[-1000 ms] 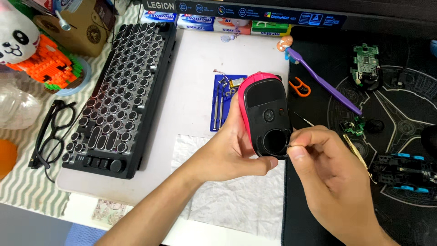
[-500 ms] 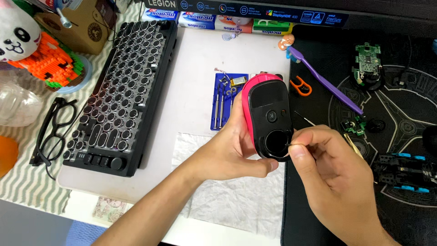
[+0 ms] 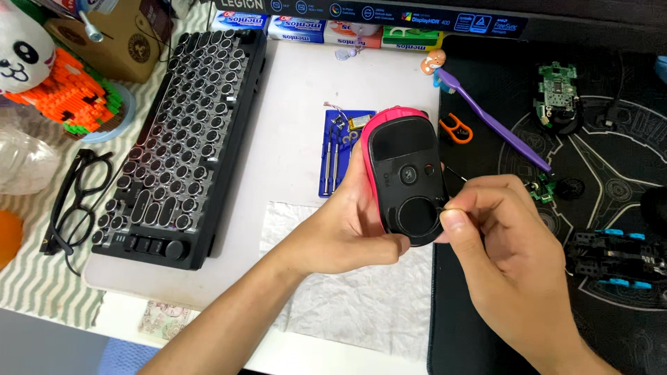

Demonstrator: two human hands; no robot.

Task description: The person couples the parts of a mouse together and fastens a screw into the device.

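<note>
We hold the mouse (image 3: 404, 177) underside up above the desk (image 3: 292, 118), over the seam between paper towel (image 3: 361, 292) and dark mat (image 3: 611, 167). Our left hand (image 3: 347, 232) clamps it from the left, thumb under its near end. Its long axis runs from us toward the desk's far edge, pink rim far. Our right hand (image 3: 507, 257) sits at the near-right edge, thumb and forefinger pinched together on something thin; what it is we cannot tell. The right hand is nearer that edge.

Home hobby desk (image 3: 299, 90), round-keyed keyboard (image 3: 182, 139), monitor base (image 3: 389, 14), toy figures (image 3: 66, 94), loose circuit board (image 3: 558, 87), screwdriver set (image 3: 333, 156)
</note>
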